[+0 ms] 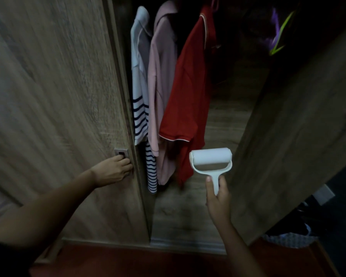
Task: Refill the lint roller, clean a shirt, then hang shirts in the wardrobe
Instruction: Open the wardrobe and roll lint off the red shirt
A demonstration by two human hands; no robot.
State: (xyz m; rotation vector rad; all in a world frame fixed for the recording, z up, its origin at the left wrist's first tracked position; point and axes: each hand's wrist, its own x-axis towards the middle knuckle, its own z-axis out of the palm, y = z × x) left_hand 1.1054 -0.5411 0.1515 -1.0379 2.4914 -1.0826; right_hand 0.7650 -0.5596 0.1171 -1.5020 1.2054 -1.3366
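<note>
Right hand is gripping the lint roller near the hung red shirt, left hand is hooking the door pull; wardrobe step seemingly underway, next needing the door moved.

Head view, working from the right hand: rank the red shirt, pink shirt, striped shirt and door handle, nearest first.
1. red shirt: hanging just up and left of the right hand, which holds the lint roller.
2. pink shirt: next one to the left.
3. striped shirt: leftmost of the three.
4. door handle: far left on the door, at the left hand.
</note>
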